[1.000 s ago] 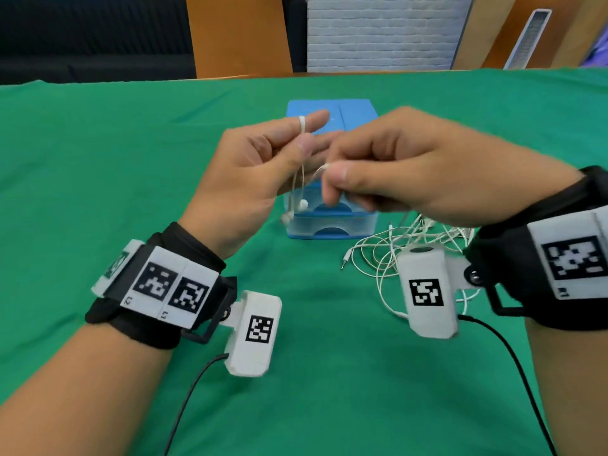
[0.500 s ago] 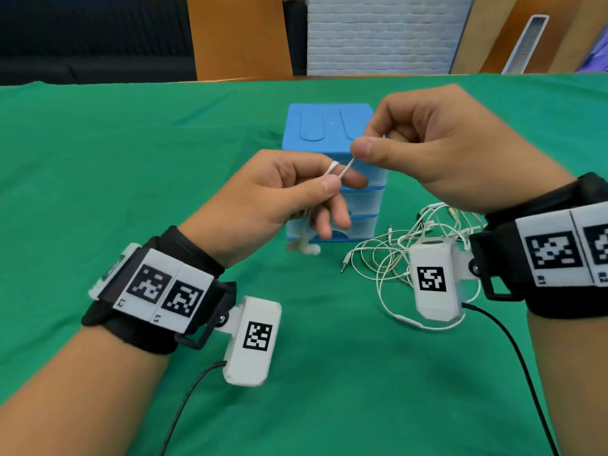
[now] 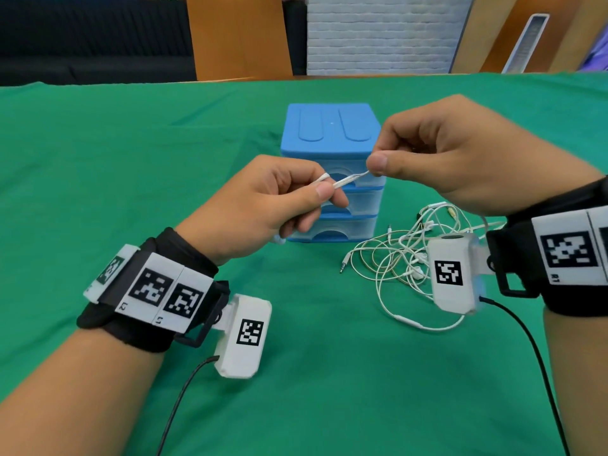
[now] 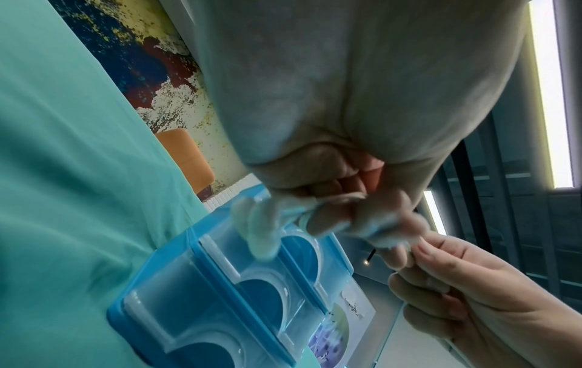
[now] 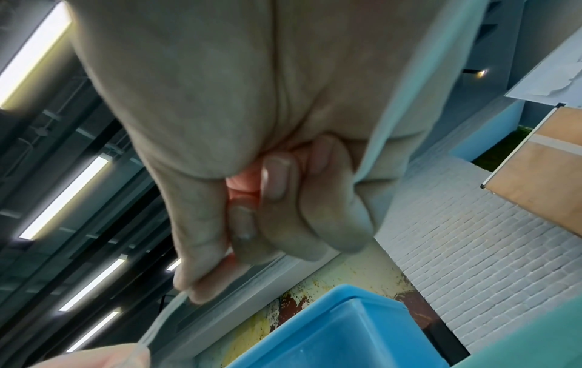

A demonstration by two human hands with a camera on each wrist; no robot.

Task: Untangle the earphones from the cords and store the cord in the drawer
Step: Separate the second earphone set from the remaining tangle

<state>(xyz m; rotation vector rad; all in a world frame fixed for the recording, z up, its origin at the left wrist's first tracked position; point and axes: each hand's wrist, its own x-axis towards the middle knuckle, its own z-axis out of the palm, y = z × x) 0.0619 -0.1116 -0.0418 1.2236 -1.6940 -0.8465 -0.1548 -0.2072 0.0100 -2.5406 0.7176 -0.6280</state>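
Between my two hands stretches a short length of white cord (image 3: 345, 181), held in the air in front of the blue three-drawer box (image 3: 332, 133). My left hand (image 3: 316, 192) pinches its near end between thumb and forefinger, and a white earbud (image 3: 279, 239) hangs below that fist. My right hand (image 3: 375, 166) pinches the far end. In the left wrist view the curled left fingers (image 4: 327, 219) hold the white cord before the drawers (image 4: 252, 298). The right wrist view has the cord (image 5: 163, 321) running from my right fingertips (image 5: 195, 291). All three drawers look closed.
A tangle of white earphone cords (image 3: 404, 255) with a jack plug (image 3: 343, 266) lies on the green cloth (image 3: 98, 176) right of the box, partly under my right wrist. Black cables trail from both wrist cameras toward me.
My left hand dropped from in front of the box top to mid height. My right hand lifted and moved right, drawing the cord out between the two hands.
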